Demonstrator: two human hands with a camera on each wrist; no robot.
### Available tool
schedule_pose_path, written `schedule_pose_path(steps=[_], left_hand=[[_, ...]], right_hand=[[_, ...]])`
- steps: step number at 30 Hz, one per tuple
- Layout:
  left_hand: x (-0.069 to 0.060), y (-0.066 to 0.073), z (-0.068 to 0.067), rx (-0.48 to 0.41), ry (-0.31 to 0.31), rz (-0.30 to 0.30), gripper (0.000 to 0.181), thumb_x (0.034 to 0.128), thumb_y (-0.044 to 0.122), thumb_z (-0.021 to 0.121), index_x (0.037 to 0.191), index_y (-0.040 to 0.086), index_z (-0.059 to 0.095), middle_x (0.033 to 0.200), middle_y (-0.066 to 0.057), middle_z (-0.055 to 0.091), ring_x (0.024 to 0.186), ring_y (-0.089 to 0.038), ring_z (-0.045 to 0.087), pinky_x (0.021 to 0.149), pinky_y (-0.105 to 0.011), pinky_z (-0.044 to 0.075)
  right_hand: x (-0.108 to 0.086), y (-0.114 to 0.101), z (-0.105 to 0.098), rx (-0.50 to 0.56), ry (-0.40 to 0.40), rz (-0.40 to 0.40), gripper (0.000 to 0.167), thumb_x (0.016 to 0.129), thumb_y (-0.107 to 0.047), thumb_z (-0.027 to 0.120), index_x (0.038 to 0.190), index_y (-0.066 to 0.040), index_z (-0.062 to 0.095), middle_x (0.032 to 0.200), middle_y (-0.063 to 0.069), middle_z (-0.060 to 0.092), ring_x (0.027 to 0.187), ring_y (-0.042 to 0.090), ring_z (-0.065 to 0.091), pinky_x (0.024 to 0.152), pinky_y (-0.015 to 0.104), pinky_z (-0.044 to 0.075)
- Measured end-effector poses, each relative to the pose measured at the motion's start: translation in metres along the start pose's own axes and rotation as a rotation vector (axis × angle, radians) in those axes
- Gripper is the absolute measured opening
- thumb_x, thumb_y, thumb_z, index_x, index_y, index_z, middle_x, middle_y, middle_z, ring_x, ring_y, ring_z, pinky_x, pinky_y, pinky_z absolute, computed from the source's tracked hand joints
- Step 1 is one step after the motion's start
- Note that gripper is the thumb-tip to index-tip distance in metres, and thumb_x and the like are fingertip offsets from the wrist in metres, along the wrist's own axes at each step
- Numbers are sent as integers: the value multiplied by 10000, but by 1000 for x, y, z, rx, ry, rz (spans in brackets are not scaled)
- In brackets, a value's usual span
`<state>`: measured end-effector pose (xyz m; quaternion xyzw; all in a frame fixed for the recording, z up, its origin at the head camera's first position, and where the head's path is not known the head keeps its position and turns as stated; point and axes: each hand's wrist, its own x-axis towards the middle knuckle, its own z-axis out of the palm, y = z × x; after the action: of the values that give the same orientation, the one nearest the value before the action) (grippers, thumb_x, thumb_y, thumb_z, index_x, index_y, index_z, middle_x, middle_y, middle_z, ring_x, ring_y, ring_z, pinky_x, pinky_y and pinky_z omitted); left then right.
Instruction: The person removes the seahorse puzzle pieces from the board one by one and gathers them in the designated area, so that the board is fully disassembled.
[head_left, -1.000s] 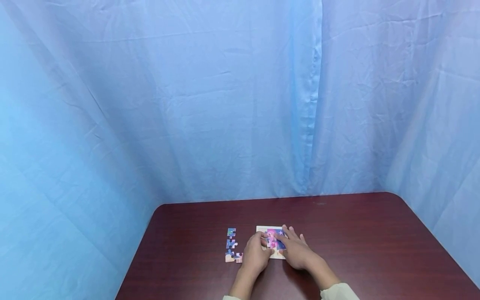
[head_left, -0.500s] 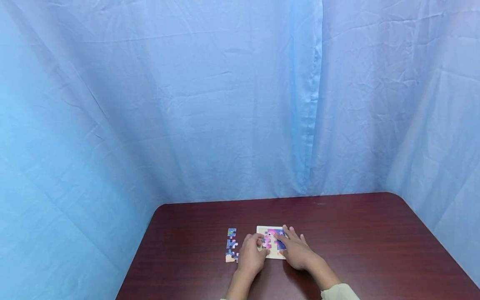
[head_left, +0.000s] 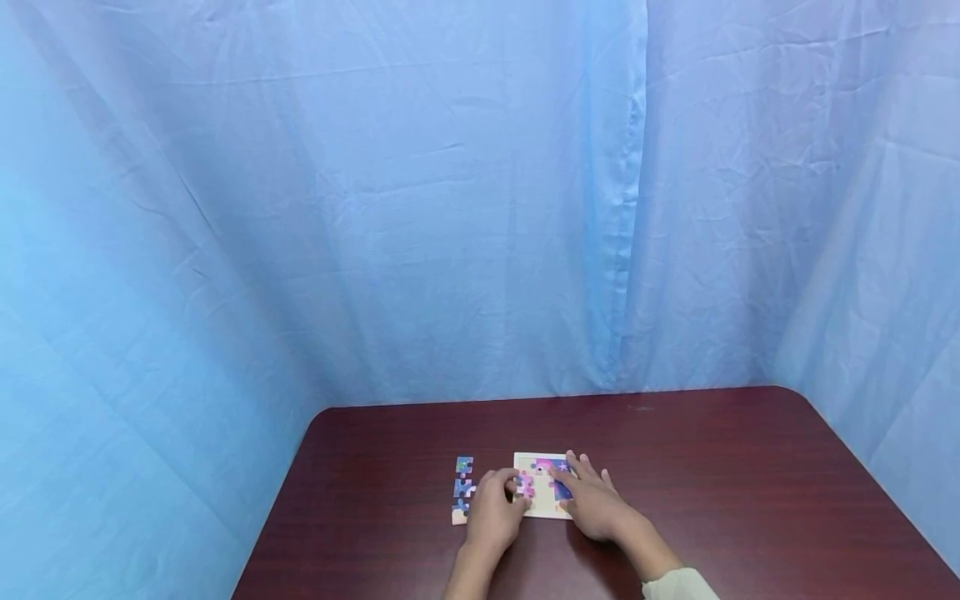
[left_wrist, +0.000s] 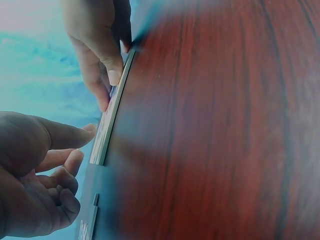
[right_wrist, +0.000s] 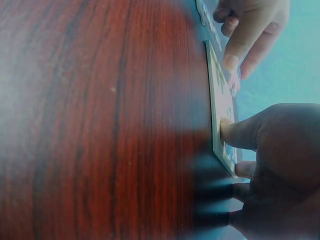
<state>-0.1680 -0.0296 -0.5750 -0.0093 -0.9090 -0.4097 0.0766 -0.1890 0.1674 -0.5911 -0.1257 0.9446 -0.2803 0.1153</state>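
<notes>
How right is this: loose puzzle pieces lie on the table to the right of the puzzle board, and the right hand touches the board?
The side is wrong: the head view shows the loose puzzle pieces left of the puzzle board. The right hand does touch it.

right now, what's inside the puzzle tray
In the tray, pink and blue pieces lie toward top and right beside bare base. The right hand covers part of them; the left hand holds a pink piece at the left edge, hiding what's beneath.
</notes>
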Motion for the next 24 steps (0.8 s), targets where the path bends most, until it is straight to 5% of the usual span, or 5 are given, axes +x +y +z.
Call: schedule_pose_path(steps=[15,24], left_hand=[[-1,-7,-14,59,55,7,397,780,127,886,1157,87,767,876,20,664,766,-73,565,705,-307,475],[3,-14,-26,99,80,-14,389,817,82,868,1187,59,752,893,-4,639,814,-122,578,750,-371,504]], right_hand=[[-8,-14,-13,-30,-22,2,537,1032,-142,646,1554,-107,522,1726,269,249,1614,512,177,1245,759,133],[-4,-4,-5,-1,-26,0,568,1054,-180,598,1605,-157,459,1753,249,179,1639,481,96,1265,745,71]])
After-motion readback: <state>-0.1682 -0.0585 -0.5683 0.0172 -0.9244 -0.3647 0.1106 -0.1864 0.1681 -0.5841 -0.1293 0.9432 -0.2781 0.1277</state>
